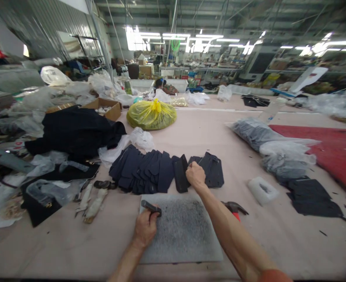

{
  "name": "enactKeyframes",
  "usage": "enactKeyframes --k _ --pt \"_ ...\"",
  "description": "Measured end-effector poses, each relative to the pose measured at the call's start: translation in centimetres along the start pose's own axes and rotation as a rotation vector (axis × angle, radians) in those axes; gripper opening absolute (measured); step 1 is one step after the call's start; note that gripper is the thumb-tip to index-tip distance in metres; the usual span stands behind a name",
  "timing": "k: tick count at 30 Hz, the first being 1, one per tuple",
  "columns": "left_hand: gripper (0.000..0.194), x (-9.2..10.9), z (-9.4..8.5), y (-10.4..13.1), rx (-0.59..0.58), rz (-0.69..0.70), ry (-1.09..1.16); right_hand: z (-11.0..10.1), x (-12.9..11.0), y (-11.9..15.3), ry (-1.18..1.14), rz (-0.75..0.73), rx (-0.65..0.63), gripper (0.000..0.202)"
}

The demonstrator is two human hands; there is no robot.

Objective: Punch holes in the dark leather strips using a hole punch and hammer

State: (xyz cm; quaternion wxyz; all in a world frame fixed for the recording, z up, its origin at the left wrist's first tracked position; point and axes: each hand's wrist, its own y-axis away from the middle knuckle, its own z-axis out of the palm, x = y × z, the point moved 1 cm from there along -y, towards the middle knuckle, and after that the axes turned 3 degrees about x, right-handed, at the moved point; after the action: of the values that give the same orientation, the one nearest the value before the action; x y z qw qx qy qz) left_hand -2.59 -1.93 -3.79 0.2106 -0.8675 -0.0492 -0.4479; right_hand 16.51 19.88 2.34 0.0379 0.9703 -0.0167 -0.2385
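Observation:
My left hand is closed around a short dark tool with a blocky end; its exact kind I cannot make out. It is over the left edge of a grey, scuffed board. Beyond the board, my right hand pinches the edge of a dark flat piece, tilted up from another dark piece. To its left spreads an overlapping row of dark cut pieces. A smaller stack of dark pieces lies to its right. My right forearm partly covers a hammer with a red handle.
Mallet-like tools lie left of the board. A white block, plastic-wrapped dark goods and a red sheet occupy the right. Farther back are a yellow bag, black cloth and a cardboard box.

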Motion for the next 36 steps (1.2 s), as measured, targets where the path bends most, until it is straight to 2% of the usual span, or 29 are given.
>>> enactKeyframes --k 4,9,15,19,23,26,29,32,34,36 --pt "0.024 -0.1 0.1 0.0 -0.017 -0.039 0.012 0.0 3.4 2.5 -0.159 0.074 0.051 0.027" --pt "0.024 0.0 0.1 0.0 -0.015 -0.036 -0.011 2.0 5.5 4.4 -0.329 0.139 -0.024 0.023" --pt "0.023 0.2 0.2 -0.1 0.016 -0.001 -0.029 2.1 5.8 4.0 -0.388 0.068 -0.079 0.024" --pt "0.023 0.2 0.2 -0.1 0.022 -0.006 -0.018 2.1 5.7 5.2 -0.353 -0.001 -0.137 0.023" --pt "0.024 0.3 -0.1 -0.1 0.038 -0.061 0.028 1.9 5.4 6.4 -0.273 -0.061 -0.168 0.012" --pt "0.026 1.4 0.0 -0.9 0.079 -0.158 0.066 1.6 5.1 6.5 -0.213 -0.093 -0.202 0.011" --pt "0.029 3.5 1.6 -3.1 0.073 -0.248 0.192 1.3 4.8 6.3 -0.171 -0.095 -0.231 0.011" --pt "0.028 5.2 4.5 -5.8 -0.037 -0.272 0.376 1.0 4.4 6.4 -0.157 -0.09 -0.236 0.01" --pt "0.025 5.3 6.2 -7.1 -0.097 -0.24 0.385 0.6 4.2 6.6 -0.172 -0.091 -0.245 0.015" --pt "0.021 4.7 7.4 -7.7 -0.12 -0.189 0.29 0.1 4.4 7.0 -0.203 -0.096 -0.264 0.02"
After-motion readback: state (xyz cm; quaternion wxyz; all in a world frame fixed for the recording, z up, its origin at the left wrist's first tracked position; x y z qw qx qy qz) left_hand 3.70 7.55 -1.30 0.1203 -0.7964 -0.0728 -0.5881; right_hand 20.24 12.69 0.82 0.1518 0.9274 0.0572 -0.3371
